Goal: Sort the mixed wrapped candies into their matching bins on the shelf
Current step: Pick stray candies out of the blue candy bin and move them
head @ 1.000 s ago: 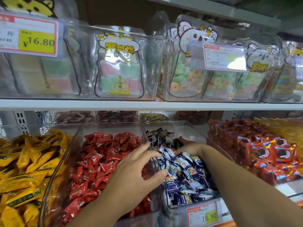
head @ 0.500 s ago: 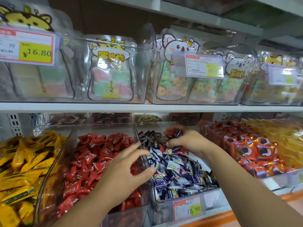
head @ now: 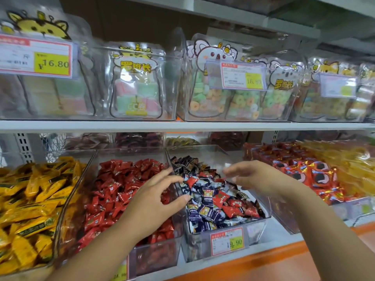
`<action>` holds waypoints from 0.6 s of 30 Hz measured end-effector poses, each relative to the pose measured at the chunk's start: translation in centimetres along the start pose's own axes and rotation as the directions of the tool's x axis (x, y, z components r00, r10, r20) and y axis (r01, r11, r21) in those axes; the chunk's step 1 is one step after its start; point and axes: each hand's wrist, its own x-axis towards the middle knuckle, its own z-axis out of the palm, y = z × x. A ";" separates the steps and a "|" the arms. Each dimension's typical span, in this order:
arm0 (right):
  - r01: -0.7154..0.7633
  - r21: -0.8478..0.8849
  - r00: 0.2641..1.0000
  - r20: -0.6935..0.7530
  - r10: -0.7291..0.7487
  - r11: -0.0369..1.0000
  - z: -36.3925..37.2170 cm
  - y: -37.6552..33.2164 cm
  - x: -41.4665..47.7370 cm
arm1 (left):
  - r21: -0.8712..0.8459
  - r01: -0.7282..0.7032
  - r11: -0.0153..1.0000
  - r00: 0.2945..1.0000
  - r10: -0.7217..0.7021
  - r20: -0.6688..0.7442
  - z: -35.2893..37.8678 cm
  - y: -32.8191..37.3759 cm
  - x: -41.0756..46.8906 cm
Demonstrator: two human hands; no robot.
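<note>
Stray red wrapped candies point(head: 222, 198) lie among blue-wrapped candies point(head: 205, 221), front half of clear plastic bin point(head: 258, 230). Left hand point(head: 154, 201) spread, empty, over its left wall; right hand point(head: 255, 177) loose, empty, blurred. Pinch reds singly, avoiding blues.

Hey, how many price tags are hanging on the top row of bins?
3. The left tag reads 16.80; the middle tag hangs right of centre; the right tag is too blurred to read. Others may be out of frame.
</note>
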 end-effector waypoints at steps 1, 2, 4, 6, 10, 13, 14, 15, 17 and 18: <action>-0.016 -0.022 1.000 0.015 0.016 1.000 -0.2 0.2 -0.2 | -0.003 0.001 1.000 1.000 -0.001 -0.003 0.0 0.0 0.0; -0.027 -0.038 0.999 0.034 0.028 0.999 -0.1 0.4 -0.3 | -0.003 0.001 1.000 1.000 -0.001 -0.006 0.0 0.0 0.1; -0.035 -0.037 0.999 0.027 0.036 0.999 0.5 0.3 -0.2 | 0.000 0.003 1.000 1.000 -0.003 -0.008 0.1 0.0 0.1; -0.032 -0.091 0.999 -0.032 0.029 0.995 1.8 -0.2 0.4 | 0.001 0.005 1.000 1.000 -0.005 -0.010 0.1 0.0 0.1; 0.023 -0.272 0.998 -0.050 -0.038 0.962 4.5 -0.2 1.9 | -0.001 -0.004 1.000 1.000 0.004 -0.016 0.2 0.1 0.2; -0.018 -0.209 0.997 -0.083 0.001 0.978 4.3 0.2 2.5 | -0.009 -0.014 1.000 1.000 0.014 -0.027 0.2 0.0 0.2; -0.033 -0.183 0.991 -0.133 0.008 0.982 4.0 0.3 2.7 | -0.008 -0.016 1.000 1.000 0.016 -0.027 0.2 0.0 0.2; -0.040 -0.175 0.982 -0.191 0.005 0.984 3.8 0.4 3.0 | -0.005 -0.016 1.000 1.000 0.016 -0.026 0.2 0.0 0.1; -0.041 -0.192 0.970 -0.244 -0.007 0.981 3.9 0.5 3.6 | 0.004 -0.008 1.000 1.000 0.009 -0.018 0.2 0.1 0.1; -0.039 -0.206 0.975 -0.224 -0.009 0.978 4.3 0.6 4.1 | 0.008 -0.005 1.000 1.000 0.005 -0.015 0.2 0.1 0.1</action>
